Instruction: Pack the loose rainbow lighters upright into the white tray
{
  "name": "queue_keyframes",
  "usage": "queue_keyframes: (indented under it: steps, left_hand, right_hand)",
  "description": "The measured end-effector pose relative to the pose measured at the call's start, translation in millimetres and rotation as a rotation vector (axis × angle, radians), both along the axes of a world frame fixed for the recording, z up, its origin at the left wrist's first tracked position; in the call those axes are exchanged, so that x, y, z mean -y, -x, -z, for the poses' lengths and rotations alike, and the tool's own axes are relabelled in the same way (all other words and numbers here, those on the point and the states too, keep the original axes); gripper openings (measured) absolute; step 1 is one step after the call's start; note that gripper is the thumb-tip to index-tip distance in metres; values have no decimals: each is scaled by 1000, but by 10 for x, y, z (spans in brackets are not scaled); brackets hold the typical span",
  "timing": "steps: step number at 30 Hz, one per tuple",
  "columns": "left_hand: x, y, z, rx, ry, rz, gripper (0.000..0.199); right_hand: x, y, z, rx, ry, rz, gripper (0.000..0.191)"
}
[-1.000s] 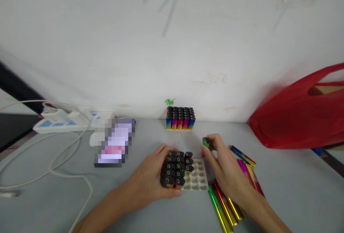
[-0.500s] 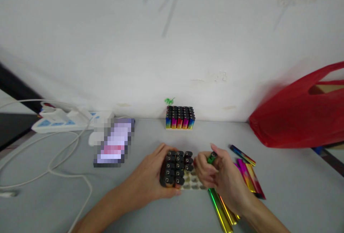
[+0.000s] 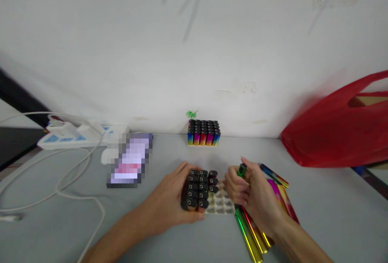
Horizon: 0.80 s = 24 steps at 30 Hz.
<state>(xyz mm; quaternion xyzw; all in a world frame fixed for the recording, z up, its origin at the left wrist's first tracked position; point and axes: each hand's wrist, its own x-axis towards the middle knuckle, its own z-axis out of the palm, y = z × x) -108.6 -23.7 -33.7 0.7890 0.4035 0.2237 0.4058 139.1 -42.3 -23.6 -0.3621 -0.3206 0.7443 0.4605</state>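
Clenches a green lighter [image 3: 242, 170] in the right grip [image 3: 251, 190], at two o'clock from the pale tray [image 3: 220, 205]. Wraps the left grip [image 3: 172, 198] around black-topped lighters [image 3: 202, 186] on the tray's nine-o'clock side.

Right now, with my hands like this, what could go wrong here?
Your right hand might bump the standing black-topped lighters, which border the unfilled part of the tray. It could also nudge the loose lighters lying near it. The green lighter, poking from that hand's grip, might slip.
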Motion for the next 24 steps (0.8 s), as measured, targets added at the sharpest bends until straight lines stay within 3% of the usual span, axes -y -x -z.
queue_keyframes:
  steps: [6, 10, 13, 16, 20, 24]
  left_hand:
    - [-3, -6, -11, 2, -6, 0, 70]
    - [2, 10, -3, 3, -2, -1, 72]
    - [-2, 7, -12, 4, -1, 0, 71]
    - [-3, -4, -30, 0, -2, -3, 69]
    - [9, -2, -29, 4, 3, -9, 68]
    - [10, 8, 7, 24, -16, -21, 73]
  right_hand:
    - [57, 17, -34, -84, -43, -80, 65]
    - [59, 52, -33, -58, -68, -33, 62]
    - [61, 61, -30, 93, -128, 32, 50]
    - [75, 47, -55, 255, -293, 76, 37]
    - [91, -12, -105, 498, -494, 44, 31]
    - [98, -80, -109, 656, -536, -55, 20]
